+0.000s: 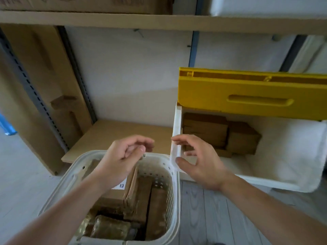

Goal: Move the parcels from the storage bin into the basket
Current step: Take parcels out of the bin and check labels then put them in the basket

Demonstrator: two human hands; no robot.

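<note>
Both forearms enter from the bottom edge; nearest is the white perforated plastic basket [169,183] on the grey plank floor, already holding several brown cardboard parcels [141,195] stood on edge plus a crinkled, foil-like packet low in it. Left hand [123,156] hovers over the basket rim, fingers loosely curled, holding nothing that shows. Right hand [196,161] is half spread, thumb and fingertips at the near-left corner of the storage bin [177,124]; whether they touch the rim, cannot tell. Bin: white, smooth-walled, sits on the lower shelf just right of the basket, yellow lid [230,96] flipped up behind it. Remaining parcels [219,133] lie stacked flat in the bin's back-left part, well inside the rim. Judgement: thin corrugated mailers, stiff, flat, sharp-edged, matte, likely light; not fragile-looking, not slippery. Best hold is across the short sides of a stack, thumb on top, fingers under the exposed front edge, taking a few at once. Task partly done; bin not yet emptied.
</note>
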